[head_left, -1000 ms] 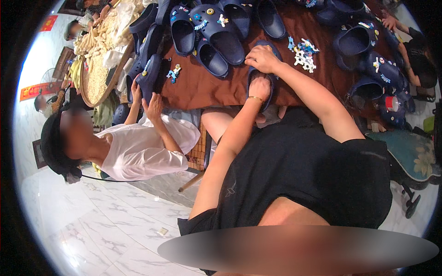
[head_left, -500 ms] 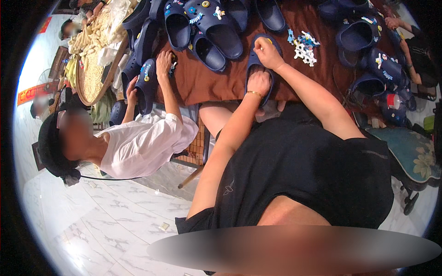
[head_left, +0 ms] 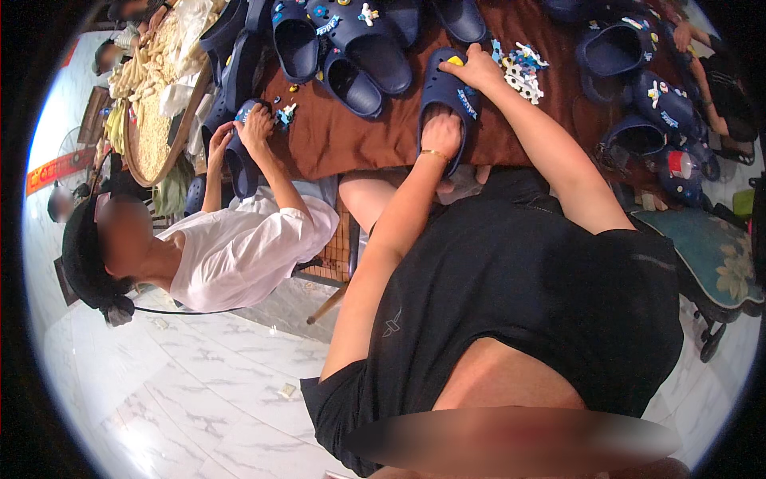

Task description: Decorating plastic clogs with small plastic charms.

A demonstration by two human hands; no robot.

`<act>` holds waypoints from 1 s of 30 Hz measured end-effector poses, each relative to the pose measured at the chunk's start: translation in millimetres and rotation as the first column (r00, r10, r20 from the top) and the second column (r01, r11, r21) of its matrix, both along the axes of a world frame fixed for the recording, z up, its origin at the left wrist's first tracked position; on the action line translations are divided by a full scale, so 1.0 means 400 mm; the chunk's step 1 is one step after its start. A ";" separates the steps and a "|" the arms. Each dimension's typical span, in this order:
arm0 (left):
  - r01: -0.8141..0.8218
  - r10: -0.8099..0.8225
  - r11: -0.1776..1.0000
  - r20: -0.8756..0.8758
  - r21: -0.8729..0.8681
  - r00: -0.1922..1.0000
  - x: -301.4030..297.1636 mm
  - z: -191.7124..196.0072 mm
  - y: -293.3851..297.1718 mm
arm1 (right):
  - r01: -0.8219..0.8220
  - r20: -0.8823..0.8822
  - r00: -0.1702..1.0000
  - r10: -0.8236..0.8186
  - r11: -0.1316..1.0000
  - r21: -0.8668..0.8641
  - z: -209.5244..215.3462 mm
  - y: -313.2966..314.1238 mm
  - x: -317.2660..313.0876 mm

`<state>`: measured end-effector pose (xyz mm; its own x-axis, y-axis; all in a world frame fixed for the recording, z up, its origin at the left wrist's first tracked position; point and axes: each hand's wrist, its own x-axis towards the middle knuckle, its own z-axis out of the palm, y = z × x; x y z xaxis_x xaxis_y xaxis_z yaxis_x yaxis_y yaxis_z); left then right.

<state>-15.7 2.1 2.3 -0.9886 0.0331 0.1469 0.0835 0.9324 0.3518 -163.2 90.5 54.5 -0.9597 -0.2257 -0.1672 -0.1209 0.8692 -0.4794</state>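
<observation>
A navy blue clog point(head_left: 435, 89) lies in front of me on the brown cloth, toe pointing away. My left hand point(head_left: 444, 132) is pushed into its opening, its fingers hidden under the upper, and holds the clog from inside. At the toe, my right hand point(head_left: 480, 70) has its thumb and bent fingers closed about a yellow shoe charm point(head_left: 456, 61) on the upper. A light blue lettering charm point(head_left: 467, 104) sits along the clog's right side. Just right of that hand is a pile of white and blue charms point(head_left: 523, 80).
Brown cloth point(head_left: 335, 148) covers the table. More charm-decorated navy clogs point(head_left: 375, 52) stand at the back, with others point(head_left: 658, 104) at right. On the left, a co-worker in white point(head_left: 239, 247) handles another clog point(head_left: 241, 164). Beyond is a round tray point(head_left: 152, 156) of pale kernels.
The clog has turned slightly, baring its lettering charm. My right hand has moved off the upper's middle, towards its far right, uncovering the yellow charm. The co-worker's hand has come onto their clog.
</observation>
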 end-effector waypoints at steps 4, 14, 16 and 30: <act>0.009 -0.009 1.000 0.010 -0.014 1.000 -0.008 -0.008 0.003 | -0.029 0.001 1.000 0.029 1.000 -0.005 -0.003 -0.003 -0.010; 0.023 -0.023 0.999 -0.001 -0.041 1.000 -0.006 -0.011 -0.002 | -0.050 -0.231 0.971 0.054 0.999 0.021 -0.074 -0.017 -0.030; 0.021 -0.021 0.999 -0.007 -0.036 1.000 -0.008 -0.015 -0.001 | 0.016 -0.185 0.982 -0.036 0.994 -0.108 -0.088 0.005 -0.045; 0.008 -0.008 1.000 -0.039 -0.003 0.999 0.001 -0.003 -0.003 | -0.025 -0.032 0.999 0.019 0.976 -0.217 -0.027 0.039 0.038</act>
<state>-15.3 1.1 1.1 -0.9818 0.0411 0.1854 0.1042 0.9328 0.3451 -148.2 106.0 43.7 -0.9579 -0.2747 -0.0839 -0.1556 0.7418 -0.6523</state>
